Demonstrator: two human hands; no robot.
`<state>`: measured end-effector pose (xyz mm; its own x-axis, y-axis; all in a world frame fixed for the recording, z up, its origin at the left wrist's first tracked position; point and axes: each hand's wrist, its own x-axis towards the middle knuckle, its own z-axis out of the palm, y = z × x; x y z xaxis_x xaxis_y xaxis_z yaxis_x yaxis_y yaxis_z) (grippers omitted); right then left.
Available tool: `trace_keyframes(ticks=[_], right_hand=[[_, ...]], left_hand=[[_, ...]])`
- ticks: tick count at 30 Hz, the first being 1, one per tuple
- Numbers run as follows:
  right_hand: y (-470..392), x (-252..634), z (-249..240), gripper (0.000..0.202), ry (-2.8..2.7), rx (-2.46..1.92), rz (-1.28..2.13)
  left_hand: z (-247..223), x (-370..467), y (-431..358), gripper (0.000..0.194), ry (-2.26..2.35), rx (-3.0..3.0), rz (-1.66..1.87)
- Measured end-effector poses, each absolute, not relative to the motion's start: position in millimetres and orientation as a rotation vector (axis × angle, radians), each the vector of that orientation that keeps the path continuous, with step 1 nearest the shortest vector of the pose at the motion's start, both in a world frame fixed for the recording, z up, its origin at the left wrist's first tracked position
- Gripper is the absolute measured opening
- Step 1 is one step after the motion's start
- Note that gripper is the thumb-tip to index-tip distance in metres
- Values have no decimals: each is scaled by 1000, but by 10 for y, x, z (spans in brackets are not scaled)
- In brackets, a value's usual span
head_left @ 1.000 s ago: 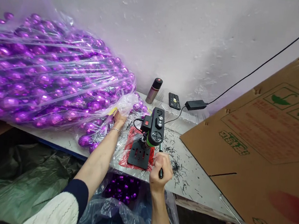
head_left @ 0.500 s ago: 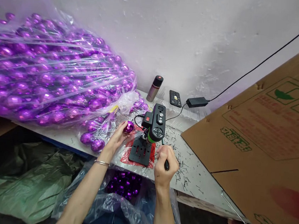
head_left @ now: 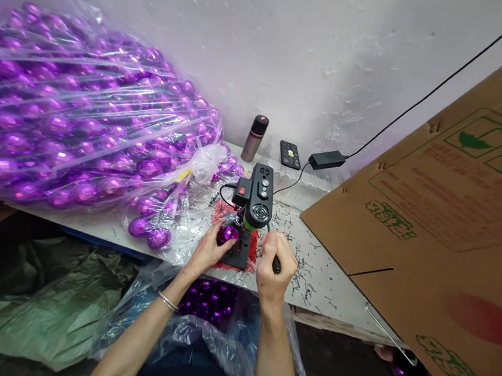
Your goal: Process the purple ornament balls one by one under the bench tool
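A shiny purple ball [head_left: 229,234] with a faceted surface is held in my left hand [head_left: 207,249], thumb and fingers closed on its sides. It sits over the black base plate of a small bench drill press [head_left: 260,198], below the machine's head. My right hand [head_left: 276,265] is wrapped in a fist round the press's lever handle [head_left: 276,265], whose black grip end shows out of the fist. Under the base lies a red sheet [head_left: 252,252]. The drill tip is hidden behind the head and the ball.
A big clear bag of purple balls [head_left: 82,122] fills the left. Behind the press are a spray can [head_left: 255,139], a phone [head_left: 290,154] and a power adapter [head_left: 327,159]. A cardboard box [head_left: 436,213] leans at right. Dark shavings [head_left: 310,266] litter the table. Below hangs an open bag of balls [head_left: 210,300].
My left hand has brought the purple ball rightward and nearer, from beside the press to under its head. My right hand stays on the lever handle. The view has shifted slightly.
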<state>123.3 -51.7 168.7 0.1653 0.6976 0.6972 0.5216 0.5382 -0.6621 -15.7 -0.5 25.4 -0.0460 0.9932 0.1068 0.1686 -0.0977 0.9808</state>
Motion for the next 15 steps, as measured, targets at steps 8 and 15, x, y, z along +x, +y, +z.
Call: trace_keyframes(ticks=[8,15], right_hand=[[-486,1237,1739,40,-1495,-1115,148],[-483,1240,1724,40,-1500,-1116,124]], left_hand=[[232,-279,12,62,1184,1197,1177],[314,-214,-14,59,1140,985,1286]])
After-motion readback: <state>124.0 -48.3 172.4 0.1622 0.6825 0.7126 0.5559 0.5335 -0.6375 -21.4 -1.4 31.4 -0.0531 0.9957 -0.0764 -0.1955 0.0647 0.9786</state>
